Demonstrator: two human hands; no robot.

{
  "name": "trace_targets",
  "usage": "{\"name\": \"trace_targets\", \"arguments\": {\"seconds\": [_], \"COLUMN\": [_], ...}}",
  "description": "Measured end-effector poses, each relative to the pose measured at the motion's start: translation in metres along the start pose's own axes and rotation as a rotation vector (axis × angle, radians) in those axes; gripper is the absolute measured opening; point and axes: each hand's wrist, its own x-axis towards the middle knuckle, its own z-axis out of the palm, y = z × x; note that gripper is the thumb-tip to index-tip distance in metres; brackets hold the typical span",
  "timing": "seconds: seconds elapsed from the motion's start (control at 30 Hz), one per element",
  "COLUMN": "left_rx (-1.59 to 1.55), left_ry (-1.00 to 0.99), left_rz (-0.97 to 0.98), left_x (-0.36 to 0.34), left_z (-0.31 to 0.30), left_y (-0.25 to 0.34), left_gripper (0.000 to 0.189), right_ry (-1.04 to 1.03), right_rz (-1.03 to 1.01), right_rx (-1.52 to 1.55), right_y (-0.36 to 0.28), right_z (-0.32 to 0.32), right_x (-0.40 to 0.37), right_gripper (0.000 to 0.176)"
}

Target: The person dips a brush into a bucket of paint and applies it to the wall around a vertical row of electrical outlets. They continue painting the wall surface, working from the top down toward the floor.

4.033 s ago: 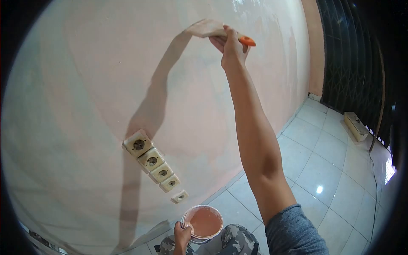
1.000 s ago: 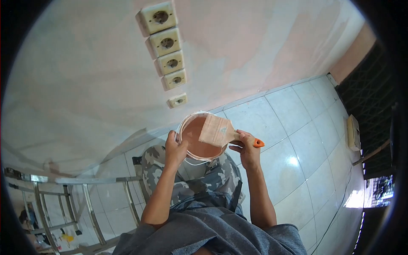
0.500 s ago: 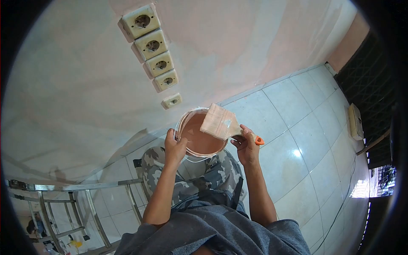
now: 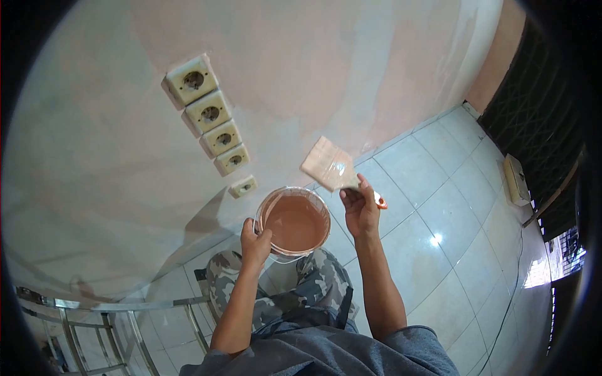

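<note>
My left hand [image 4: 256, 243] grips the rim of a paint bucket [image 4: 325, 210], thumb over the edge. Pinkish-brown paint [image 4: 295, 224] lies inside it, and a thin wire handle hangs along its side. My right hand [image 4: 362, 210] is closed around the handle of a wide paintbrush [image 4: 328, 164]. The brush's bristles, coated in pale pink paint, point up and left toward the wall, above and to the right of the bucket and apart from it. An orange tip shows at the end of the brush handle.
Several wall sockets [image 4: 210, 113] run down the patchy pink-and-white wall [image 4: 282, 81]. A metal ladder [image 4: 135, 307] stands at lower left. White floor tiles [image 4: 433, 207] stretch right, where a cable [image 4: 511, 301], a pale box [image 4: 517, 180] and a dark folding gate [image 4: 533, 106] are.
The paintbrush has moved from over the bucket's rim up toward the wall, away from the bucket. My left hand still holds the bucket. The camera view has tilted upward.
</note>
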Motion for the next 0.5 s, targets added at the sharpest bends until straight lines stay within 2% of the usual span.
{"name": "trace_targets", "arguments": {"seconds": [0.07,0.13,0.17,0.3,0.33,0.4,0.43,0.5], "left_rx": [0.049,0.008,-0.025,0.031,0.029,0.006,0.043,0.041], "left_ry": [0.001,-0.020,-0.038,-0.024,-0.032,-0.015,-0.008,-0.018], "left_rz": [0.023,-0.003,-0.044,0.011,0.018,-0.087,-0.020,-0.036], "left_x": [0.005,0.006,0.008,0.018,0.018,0.019,0.021,0.023], "left_z": [0.005,0.010,0.013,0.016,0.016,0.016,0.016,0.015], "left_y": [0.005,0.017,0.021,0.010,0.011,0.013,0.009,0.002], "left_gripper": [0.016,0.016,0.017,0.018,0.018,0.018,0.019,0.021], "right_ry": [-0.030,-0.077,-0.061,-0.039,-0.036,-0.029,-0.006,0.064], "right_rz": [-0.055,-0.143,-0.169,-0.276,-0.311,-0.352,-0.376,-0.406], "right_rx": [-0.005,0.060,0.082,0.124,0.125,0.124,0.095,0.039], "right_y": [-0.014,-0.028,-0.036,-0.069,-0.074,-0.077,-0.071,-0.052], "right_z": [0.015,0.031,0.040,0.069,0.070,0.065,0.056,0.030], "right_x": [0.023,0.047,0.060,0.118,0.136,0.173,0.192,0.222], "right_gripper": [0.045,0.035,0.038,0.039,0.039,0.040,0.042,0.043]}}
